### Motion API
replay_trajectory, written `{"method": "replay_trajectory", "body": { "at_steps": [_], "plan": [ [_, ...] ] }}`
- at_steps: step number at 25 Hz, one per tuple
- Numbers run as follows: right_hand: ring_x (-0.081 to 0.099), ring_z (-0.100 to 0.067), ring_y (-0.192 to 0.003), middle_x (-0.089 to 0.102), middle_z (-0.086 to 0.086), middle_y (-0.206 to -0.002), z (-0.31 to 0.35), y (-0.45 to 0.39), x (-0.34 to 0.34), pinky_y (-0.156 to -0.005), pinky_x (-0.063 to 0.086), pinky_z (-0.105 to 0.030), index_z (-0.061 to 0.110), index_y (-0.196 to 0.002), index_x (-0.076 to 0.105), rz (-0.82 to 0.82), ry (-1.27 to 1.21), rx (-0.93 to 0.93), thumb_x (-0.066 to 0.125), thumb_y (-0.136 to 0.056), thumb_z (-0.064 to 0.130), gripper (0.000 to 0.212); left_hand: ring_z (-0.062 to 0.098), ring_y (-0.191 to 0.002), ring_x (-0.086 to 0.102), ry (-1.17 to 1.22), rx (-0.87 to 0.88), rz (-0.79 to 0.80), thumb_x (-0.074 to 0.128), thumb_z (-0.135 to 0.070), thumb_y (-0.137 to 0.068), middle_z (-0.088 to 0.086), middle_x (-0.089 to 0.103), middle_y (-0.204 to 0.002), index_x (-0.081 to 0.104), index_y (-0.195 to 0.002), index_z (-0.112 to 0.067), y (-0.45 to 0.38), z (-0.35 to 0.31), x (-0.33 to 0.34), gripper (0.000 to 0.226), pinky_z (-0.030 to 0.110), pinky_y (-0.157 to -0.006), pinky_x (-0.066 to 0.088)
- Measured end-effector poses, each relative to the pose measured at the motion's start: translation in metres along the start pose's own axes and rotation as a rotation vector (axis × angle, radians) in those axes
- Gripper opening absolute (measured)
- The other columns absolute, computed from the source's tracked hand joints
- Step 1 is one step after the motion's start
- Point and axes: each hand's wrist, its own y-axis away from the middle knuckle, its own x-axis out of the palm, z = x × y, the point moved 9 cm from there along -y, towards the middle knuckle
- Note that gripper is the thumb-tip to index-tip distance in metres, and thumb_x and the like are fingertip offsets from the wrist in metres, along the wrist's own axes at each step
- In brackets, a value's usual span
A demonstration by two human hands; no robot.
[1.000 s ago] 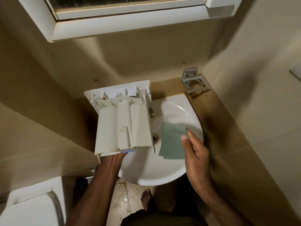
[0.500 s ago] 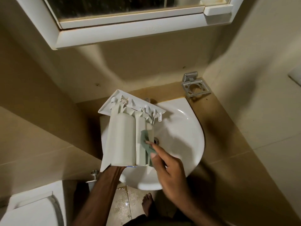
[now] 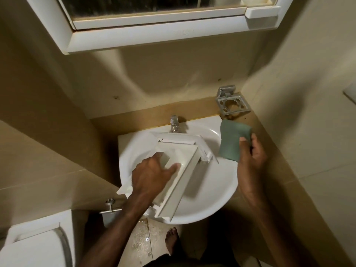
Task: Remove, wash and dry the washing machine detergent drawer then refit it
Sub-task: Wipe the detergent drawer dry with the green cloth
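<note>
Over the white ceramic basin [image 3: 208, 193], the left hand [image 3: 152, 176] grips the white plastic detergent drawer [image 3: 185, 170], long axis seven-to-one o'clock, while the right hand [image 3: 250, 157] pinches a green cloth [image 3: 231, 141] at the drawer's three o'clock.

The drawer [image 3: 185, 164] was off-white, the cloth [image 3: 231, 141] a plain muted green, the basin [image 3: 212, 189] glossy white, the tap [image 3: 174, 123] and holder [image 3: 233, 102] silver-grey, the cabinet [image 3: 154, 35] white, the walls [image 3: 48, 141] beige, and the floor [image 3: 142, 239] pale and speckled.
</note>
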Motion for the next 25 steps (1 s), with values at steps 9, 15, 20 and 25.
{"method": "replay_trajectory", "body": {
  "at_steps": [9, 15, 20, 25],
  "plan": [
    [0.066, -0.001, -0.112, 0.073, 0.021, -0.116, -0.012, 0.013, 0.067, -0.101, 0.056, -0.036, 0.029, -0.130, 0.068, 0.578, 0.399, -0.045, 0.073, -0.088, 0.062, 0.054, 0.026, -0.103, 0.070, -0.455, 0.282, -0.114, 0.059, -0.062, -0.092, 0.002, 0.071, -0.117, 0.054, -0.143, -0.030, 0.004, -0.039, -0.003, 0.061, 0.032, -0.074, 0.048],
    [0.067, -0.031, -0.114, 0.073, -0.006, -0.124, -0.035, 0.009, 0.077, -0.095, 0.055, -0.040, 0.017, -0.140, 0.063, 0.474, 0.843, -0.272, 0.068, -0.097, 0.029, 0.044, 0.027, -0.103, 0.068, -0.593, 0.375, -0.080, 0.064, -0.056, -0.091, 0.005, 0.072, -0.115, 0.063, -0.133, -0.019, -0.006, -0.047, 0.007, 0.056, 0.034, -0.075, 0.051],
    [0.071, -0.034, -0.095, 0.072, -0.014, -0.109, -0.034, 0.025, 0.077, -0.081, 0.062, -0.048, 0.003, -0.133, 0.066, 0.272, 0.777, -0.558, 0.069, -0.093, 0.000, 0.040, 0.026, -0.087, 0.072, -0.361, 0.483, -0.198, 0.063, -0.062, -0.092, 0.002, 0.075, -0.099, 0.073, -0.121, -0.020, 0.001, -0.050, -0.020, 0.052, 0.033, -0.063, 0.050],
    [0.071, -0.030, -0.094, 0.071, -0.014, -0.106, -0.037, 0.033, 0.069, -0.081, 0.063, -0.043, -0.002, -0.133, 0.066, 0.167, 0.648, -0.564, 0.071, -0.094, -0.003, 0.040, 0.022, -0.083, 0.065, 0.299, 0.443, -0.744, 0.064, -0.020, -0.104, 0.004, 0.074, -0.093, 0.078, -0.100, -0.007, 0.051, 0.005, -0.120, 0.020, 0.034, -0.073, 0.051]
  ]
}}
